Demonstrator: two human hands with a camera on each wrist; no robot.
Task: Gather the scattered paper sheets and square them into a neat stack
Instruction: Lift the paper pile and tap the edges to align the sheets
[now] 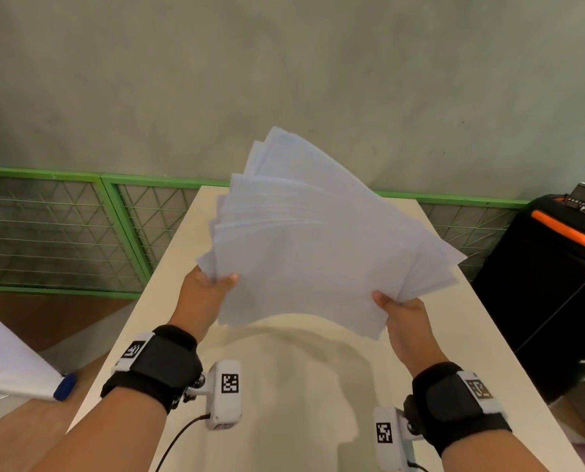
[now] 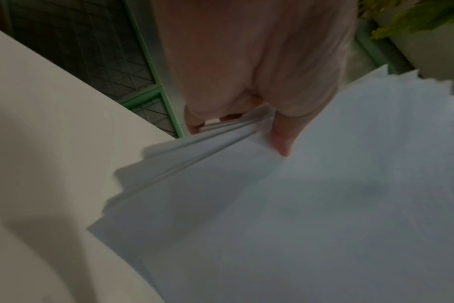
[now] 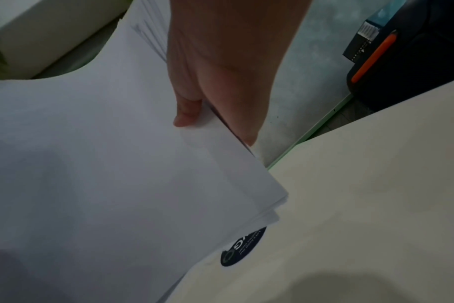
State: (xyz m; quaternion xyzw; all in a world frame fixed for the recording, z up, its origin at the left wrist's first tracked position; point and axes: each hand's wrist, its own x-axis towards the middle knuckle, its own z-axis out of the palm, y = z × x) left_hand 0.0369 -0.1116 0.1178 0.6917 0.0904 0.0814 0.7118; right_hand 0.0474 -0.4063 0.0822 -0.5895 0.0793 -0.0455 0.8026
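paper sheets (image 1: pixel 304 247): fanned, unsquared, frame center, above table (image 1: pixel 284 386) | left hand (image 1: pixel 204 292): pinching left edge | right hand (image 1: pixel 405 316): pinching lower-right corner

bare table (image 1: pixel 454 335) under lifted paper sheets (image 1: pixel 311 240); black case (image 1: pixel 549 301) just beside right edge.

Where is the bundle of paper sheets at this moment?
In the head view the fanned paper sheets are held above the table, between the left hand and the right hand.

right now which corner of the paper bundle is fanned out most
The far corner, away from both hands: its sheets splay in steps, while the near edge stays pinched together.
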